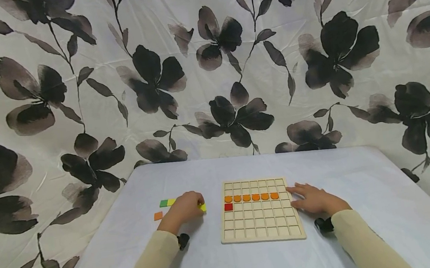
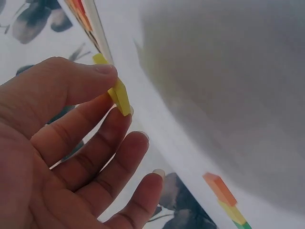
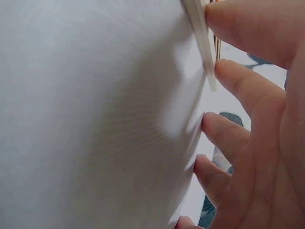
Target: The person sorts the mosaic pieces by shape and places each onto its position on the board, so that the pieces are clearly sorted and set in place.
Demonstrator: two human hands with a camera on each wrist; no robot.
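My left hand (image 1: 184,208) pinches yellow tile pieces (image 2: 119,98) between thumb and fingers, left of the wooden grid board (image 1: 261,222). The thumb hides part of the yellow, so I cannot tell whether it is one tile or two. On the board, a row of round orange pieces (image 1: 246,198) fills most of one line, and a red square tile (image 1: 228,207) sits just below its left end. My right hand (image 1: 313,198) has its fingers spread on the white cloth, with thumb and index fingertip at the board's right edge (image 3: 200,40).
Beyond the left hand lie a green tile (image 1: 163,203) and a yellow tile (image 1: 171,201) side by side. An orange tile (image 1: 158,216) lies nearer. The white-covered table (image 1: 267,261) ends at a floral cloth backdrop (image 1: 230,60).
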